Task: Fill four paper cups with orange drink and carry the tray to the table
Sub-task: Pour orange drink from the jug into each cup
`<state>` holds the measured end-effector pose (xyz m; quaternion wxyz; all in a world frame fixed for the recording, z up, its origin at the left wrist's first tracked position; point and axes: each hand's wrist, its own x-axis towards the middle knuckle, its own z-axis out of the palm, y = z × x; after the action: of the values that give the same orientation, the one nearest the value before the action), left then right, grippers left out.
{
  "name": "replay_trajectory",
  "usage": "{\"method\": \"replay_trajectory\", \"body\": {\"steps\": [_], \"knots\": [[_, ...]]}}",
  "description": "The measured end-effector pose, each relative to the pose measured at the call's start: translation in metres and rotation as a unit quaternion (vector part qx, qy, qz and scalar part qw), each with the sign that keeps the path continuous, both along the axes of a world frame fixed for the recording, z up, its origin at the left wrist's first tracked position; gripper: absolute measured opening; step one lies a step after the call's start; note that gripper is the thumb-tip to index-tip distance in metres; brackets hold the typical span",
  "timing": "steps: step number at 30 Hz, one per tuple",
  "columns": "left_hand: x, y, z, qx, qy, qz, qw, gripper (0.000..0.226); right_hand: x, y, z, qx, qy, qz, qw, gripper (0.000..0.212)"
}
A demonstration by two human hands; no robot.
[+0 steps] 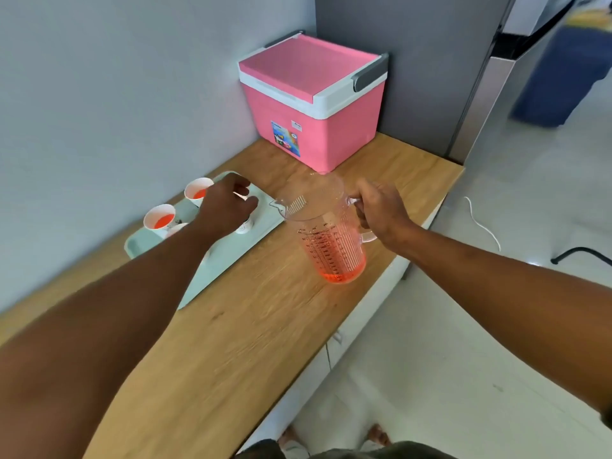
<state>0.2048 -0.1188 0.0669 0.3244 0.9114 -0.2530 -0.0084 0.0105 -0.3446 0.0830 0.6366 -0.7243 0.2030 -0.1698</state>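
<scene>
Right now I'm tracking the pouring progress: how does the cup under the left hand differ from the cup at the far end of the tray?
The cup under the left hand is mostly hidden by the left hand, which grips it; the far cup stands free and untouched. The far cup plainly holds orange drink; the gripped cup's inside cannot be seen. The gripped cup sits nearer the pitcher. Both are white paper cups, upright on the pale tray.

The room was bright with soft, even daylight, shadows faint on the light wooden countertop [265, 326]. Motion blur softened everything slightly. Glare washed the pale tiled floor [496, 326], and wide-angle distortion bent the edges.
</scene>
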Motion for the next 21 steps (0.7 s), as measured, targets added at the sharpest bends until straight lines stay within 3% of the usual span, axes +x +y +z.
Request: {"method": "replay_trajectory", "body": {"steps": [12, 21], "knots": [[-0.081, -0.068, -0.066, -0.026, 0.114, 0.037, 0.992, 0.032, -0.017, -0.071, 0.007, -0.013, -0.024, -0.001, 1.000, 0.058], [-0.063, -0.124, -0.089, -0.015, 0.138, -0.003, 0.990, 0.031, 0.014, -0.129, -0.011, 0.013, -0.026, -0.016, 0.999, 0.053]]}}
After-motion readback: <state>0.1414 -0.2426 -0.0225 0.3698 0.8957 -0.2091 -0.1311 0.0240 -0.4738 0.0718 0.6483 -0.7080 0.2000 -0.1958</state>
